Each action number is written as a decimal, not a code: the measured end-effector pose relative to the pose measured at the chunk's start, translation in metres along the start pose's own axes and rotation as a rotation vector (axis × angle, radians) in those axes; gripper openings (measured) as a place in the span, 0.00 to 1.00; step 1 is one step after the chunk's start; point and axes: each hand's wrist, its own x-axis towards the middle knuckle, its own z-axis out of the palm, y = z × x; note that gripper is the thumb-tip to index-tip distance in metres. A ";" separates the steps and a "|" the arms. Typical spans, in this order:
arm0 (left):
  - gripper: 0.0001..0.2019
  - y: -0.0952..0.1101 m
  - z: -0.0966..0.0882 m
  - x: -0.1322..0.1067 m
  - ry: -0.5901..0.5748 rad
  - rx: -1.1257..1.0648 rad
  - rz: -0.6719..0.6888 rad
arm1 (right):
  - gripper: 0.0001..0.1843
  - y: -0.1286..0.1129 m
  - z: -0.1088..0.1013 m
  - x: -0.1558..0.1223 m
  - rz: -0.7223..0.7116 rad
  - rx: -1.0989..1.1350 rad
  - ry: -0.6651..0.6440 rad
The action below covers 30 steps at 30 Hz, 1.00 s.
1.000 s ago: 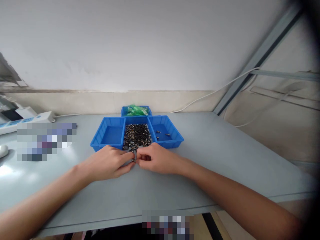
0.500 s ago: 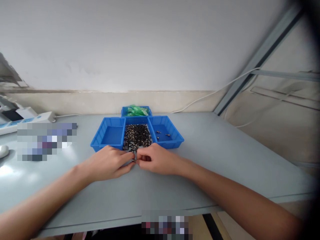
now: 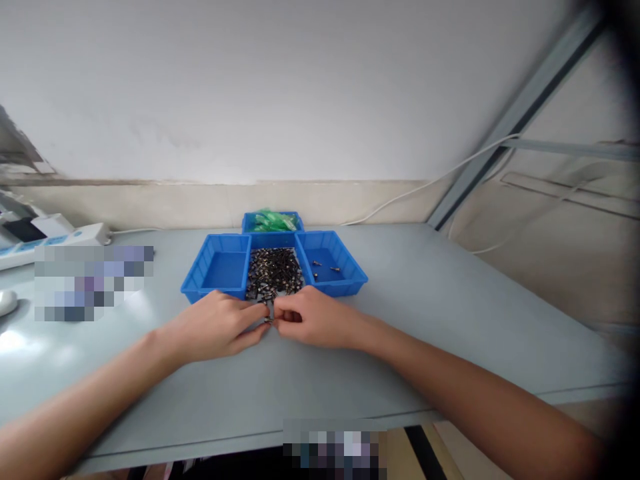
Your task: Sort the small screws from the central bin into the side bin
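Note:
My left hand (image 3: 220, 325) and my right hand (image 3: 317, 319) meet over the tabletop, fingertips almost touching. Between them is a small, shiny screw-like metal part (image 3: 269, 321), pinched from both sides; its exact shape is mostly hidden by the fingers. Just beyond the fingers lies a heap of dark and silvery screw-like parts (image 3: 275, 270), spilling toward me from the middle blue bin (image 3: 273, 240). To its right, a blue bin (image 3: 345, 290) holds a few similar parts (image 3: 335, 269). The left blue bin (image 3: 220, 270) has nothing visible in it.
Behind the middle bin stands another blue bin (image 3: 245, 224) with green plastic bags (image 3: 273, 220). A white power strip (image 3: 85, 237) with plugs and a white mouse-like object (image 3: 7, 303) are at the left. A white cable (image 3: 400, 193) runs along the wall beside a metal frame (image 3: 470, 167).
Both hands stay in nearly the same place. The small part between the fingertips looks slightly shifted or turned.

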 end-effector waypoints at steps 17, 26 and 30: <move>0.12 -0.001 0.001 -0.001 -0.014 0.065 -0.025 | 0.06 0.002 0.001 0.001 -0.023 -0.051 -0.002; 0.13 0.000 0.001 -0.001 -0.008 0.085 -0.046 | 0.06 0.002 0.000 0.001 -0.029 -0.041 0.009; 0.13 -0.002 0.003 -0.001 -0.013 0.068 -0.039 | 0.06 0.003 0.001 0.001 -0.018 -0.049 0.012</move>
